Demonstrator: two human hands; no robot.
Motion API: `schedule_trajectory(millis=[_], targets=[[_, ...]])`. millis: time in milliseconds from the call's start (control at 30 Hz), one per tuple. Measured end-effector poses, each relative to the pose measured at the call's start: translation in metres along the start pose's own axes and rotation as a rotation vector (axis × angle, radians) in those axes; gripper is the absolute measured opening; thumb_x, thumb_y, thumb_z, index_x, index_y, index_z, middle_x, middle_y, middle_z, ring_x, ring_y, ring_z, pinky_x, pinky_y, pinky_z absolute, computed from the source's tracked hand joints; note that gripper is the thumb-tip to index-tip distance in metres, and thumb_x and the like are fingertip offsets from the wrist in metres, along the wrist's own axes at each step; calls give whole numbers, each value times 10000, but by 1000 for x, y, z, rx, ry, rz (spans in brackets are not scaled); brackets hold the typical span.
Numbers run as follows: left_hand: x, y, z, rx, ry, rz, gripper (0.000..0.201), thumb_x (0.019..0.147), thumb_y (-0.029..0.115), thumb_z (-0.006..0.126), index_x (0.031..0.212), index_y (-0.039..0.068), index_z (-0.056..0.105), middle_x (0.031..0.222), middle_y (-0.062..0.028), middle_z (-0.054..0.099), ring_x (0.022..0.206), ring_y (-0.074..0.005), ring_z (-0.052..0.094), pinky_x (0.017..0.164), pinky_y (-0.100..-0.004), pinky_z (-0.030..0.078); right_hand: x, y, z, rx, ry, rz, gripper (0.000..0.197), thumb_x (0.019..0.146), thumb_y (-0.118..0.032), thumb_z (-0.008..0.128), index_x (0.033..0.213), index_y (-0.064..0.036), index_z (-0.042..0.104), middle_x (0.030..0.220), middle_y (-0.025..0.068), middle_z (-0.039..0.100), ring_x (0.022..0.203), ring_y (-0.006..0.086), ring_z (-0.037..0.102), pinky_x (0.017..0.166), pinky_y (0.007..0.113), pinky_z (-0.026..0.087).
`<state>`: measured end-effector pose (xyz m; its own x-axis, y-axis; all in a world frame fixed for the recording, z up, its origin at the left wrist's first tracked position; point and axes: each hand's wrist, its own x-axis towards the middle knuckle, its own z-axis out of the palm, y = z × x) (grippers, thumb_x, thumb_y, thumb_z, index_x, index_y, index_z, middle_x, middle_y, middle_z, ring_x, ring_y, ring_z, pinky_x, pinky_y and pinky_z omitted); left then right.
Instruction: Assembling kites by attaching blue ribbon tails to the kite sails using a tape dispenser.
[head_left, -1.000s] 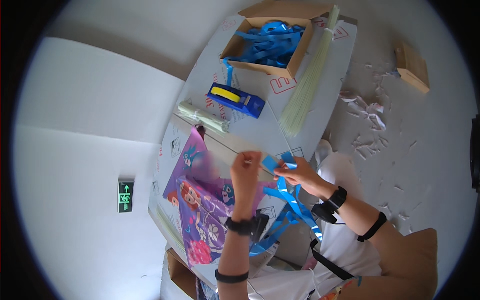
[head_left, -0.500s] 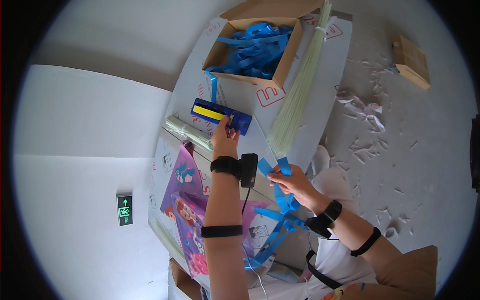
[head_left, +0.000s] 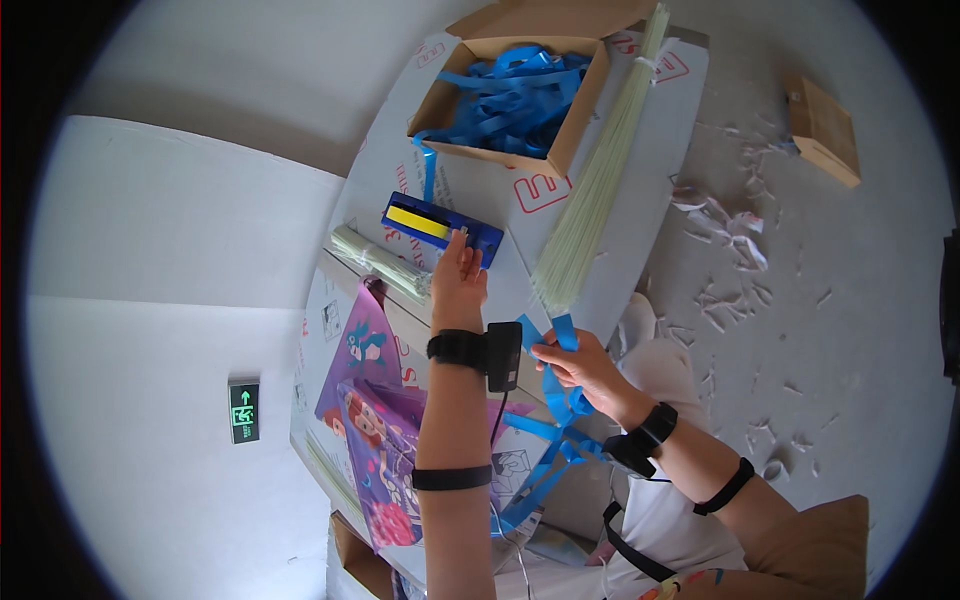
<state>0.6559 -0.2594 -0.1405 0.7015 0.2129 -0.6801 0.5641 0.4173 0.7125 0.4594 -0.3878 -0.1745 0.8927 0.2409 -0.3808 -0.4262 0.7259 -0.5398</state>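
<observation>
My left hand (head_left: 461, 275) reaches over the table to a blue tape dispenser (head_left: 485, 239) with a yellow roll (head_left: 417, 222). Its fingertips are drawn together at the dispenser's cutting end; anything pinched there is too small to make out. Lower and to the right, my right hand (head_left: 585, 368) is closed on a blue ribbon (head_left: 566, 333), with one end standing up above the fingers. More of the ribbon hangs in loops below that hand, beside my lap. Both forearms wear black straps and small black devices.
An open cardboard box (head_left: 583, 112) of tangled blue ribbon stands at the far side. Beside it lies a long bundle of pale thin rods (head_left: 598, 190); a shorter bundle (head_left: 380, 262) is left of my hand. Purple printed sheets (head_left: 375, 425) lie nearer. Scraps and a carton (head_left: 824, 130) are on the floor.
My left hand has shifted slightly to the right along the dispenser, and its fingers are now gathered at the cutting end. My right hand keeps its hold on the ribbon, almost unmoved.
</observation>
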Motion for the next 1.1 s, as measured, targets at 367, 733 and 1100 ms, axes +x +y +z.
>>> schedule_trajectory(millis=[367,733,1100], targets=[[11,-31,4,-19,126,266,182,775,174,838,837,75,699,788,12,663,709,-104,599,640,-242,387,1,2,2,13,14,11,139,925,-158,679,918,-54,588,795,44,631,511,3,364,451,187,240],[28,-53,-24,589,367,542,197,690,74,808,795,-47,693,716,-71,648,625,-119,565,563,-256,439,-3,19,1,34,13,-67,64,908,-91,655,916,-51,606,747,28,629,487,16,389,430,193,256],[-261,22,-245,423,103,1012,116,883,-36,662,990,5,641,889,-3,638,842,-53,585,745,-182,457,-10,25,11,-246,18,-142,123,900,-176,700,951,-100,619,723,40,644,480,10,369,438,192,246]])
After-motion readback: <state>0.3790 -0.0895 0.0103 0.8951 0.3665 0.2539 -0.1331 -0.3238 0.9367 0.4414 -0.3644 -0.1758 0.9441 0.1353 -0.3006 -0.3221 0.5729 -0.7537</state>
